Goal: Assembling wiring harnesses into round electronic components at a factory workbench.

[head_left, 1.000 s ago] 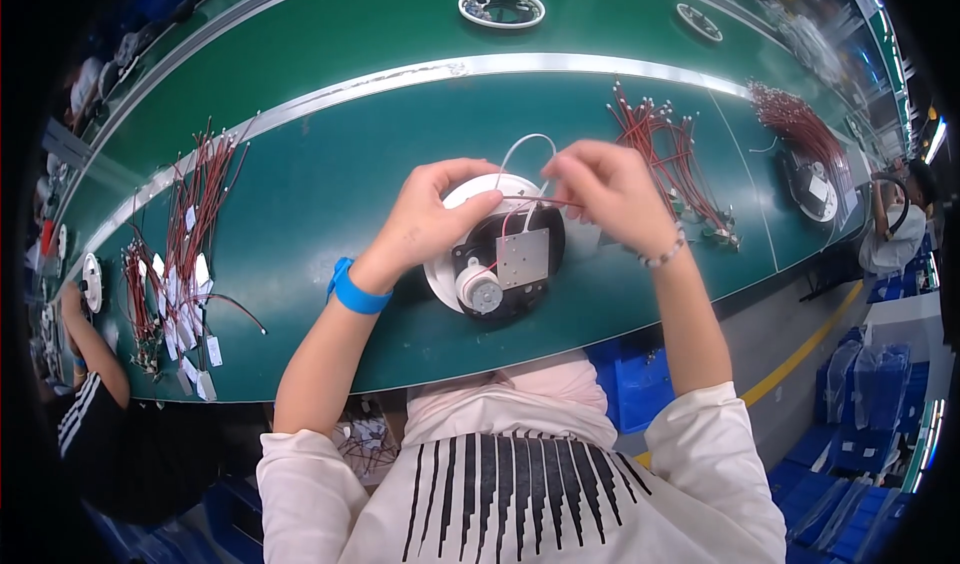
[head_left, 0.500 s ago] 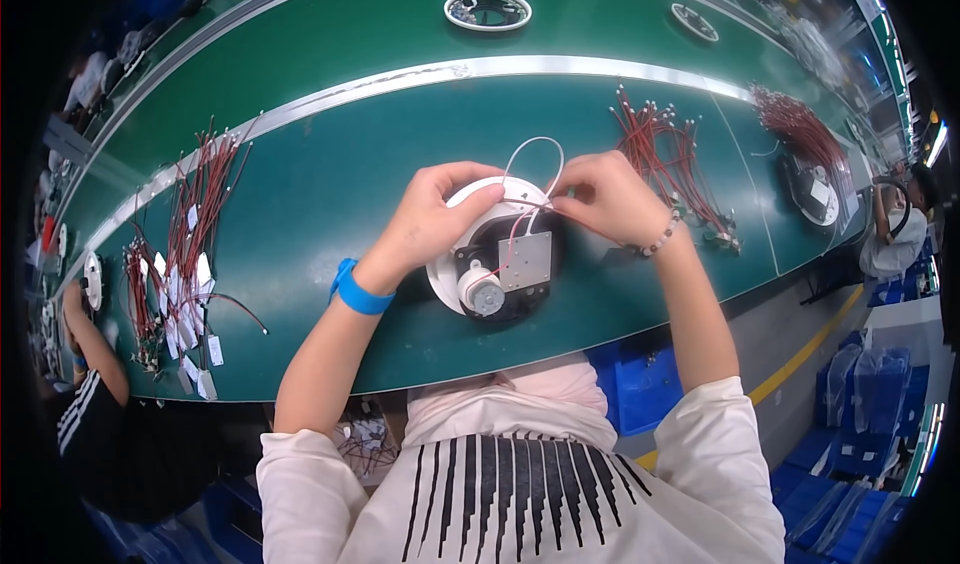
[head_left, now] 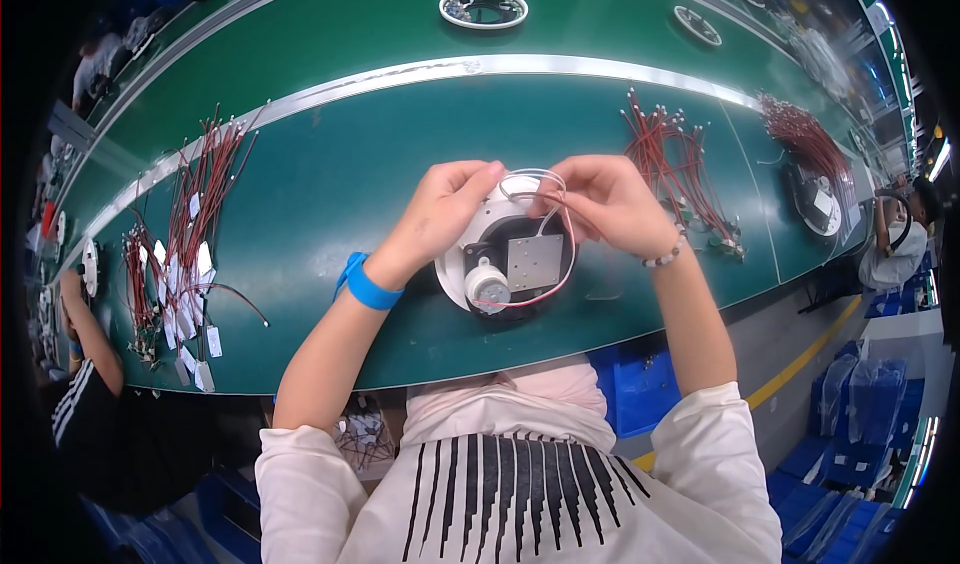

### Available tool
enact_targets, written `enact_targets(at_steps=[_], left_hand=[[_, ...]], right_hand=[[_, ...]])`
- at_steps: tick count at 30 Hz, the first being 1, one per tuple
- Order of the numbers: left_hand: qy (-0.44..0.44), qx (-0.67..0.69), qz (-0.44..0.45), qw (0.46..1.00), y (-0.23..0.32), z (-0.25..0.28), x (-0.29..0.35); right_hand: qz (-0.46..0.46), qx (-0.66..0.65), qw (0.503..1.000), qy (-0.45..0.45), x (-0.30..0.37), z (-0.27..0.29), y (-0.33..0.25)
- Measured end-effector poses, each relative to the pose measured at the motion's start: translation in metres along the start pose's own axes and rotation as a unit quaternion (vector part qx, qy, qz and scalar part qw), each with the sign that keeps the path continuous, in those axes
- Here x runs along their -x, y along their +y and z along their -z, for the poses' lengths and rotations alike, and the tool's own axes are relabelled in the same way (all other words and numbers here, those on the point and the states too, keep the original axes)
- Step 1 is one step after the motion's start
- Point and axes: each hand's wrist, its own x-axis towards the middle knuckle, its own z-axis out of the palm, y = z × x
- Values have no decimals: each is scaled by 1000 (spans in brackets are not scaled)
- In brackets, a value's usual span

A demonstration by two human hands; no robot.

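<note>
In front of me on the green bench lies a round white-and-black device [head_left: 452, 279] with its inner side up. It carries a silver cylindrical motor [head_left: 488, 289] and a square metal plate [head_left: 535, 262]. Thin red and white wires [head_left: 572, 254] run from it and loop above its far rim. My right hand [head_left: 615, 204] pinches these wires between thumb and fingers, over the device's far right side. At the far left rim, the thumb and fingers of my left hand [head_left: 448, 204] close at the left end of the wire loop. My left fingertips are partly hidden.
Red wire bundles with white tags [head_left: 190, 254] lie to the left; more red wires [head_left: 675, 154] and another bundle [head_left: 805, 134] are on the right, beside a similar device [head_left: 818, 204]. Ring-shaped parts [head_left: 484, 8] sit on the far green belt. A co-worker's arm [head_left: 92, 329] is at left.
The tall wire loop has been drawn down into flatter coils over the far rim. My left thumb has moved up off the white rim; the red wire now bows out to the right around the plate.
</note>
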Motion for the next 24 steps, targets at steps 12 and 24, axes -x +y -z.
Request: enact_targets(at_steps=[12,24], left_hand=[[6,15,0,1000,-8,0,-1],[-2,26,5,1000,-7,0,-3]], right_hand=[[13,81,996,31,-4,-2,5],[232,339,909,76,0,-8,-2]])
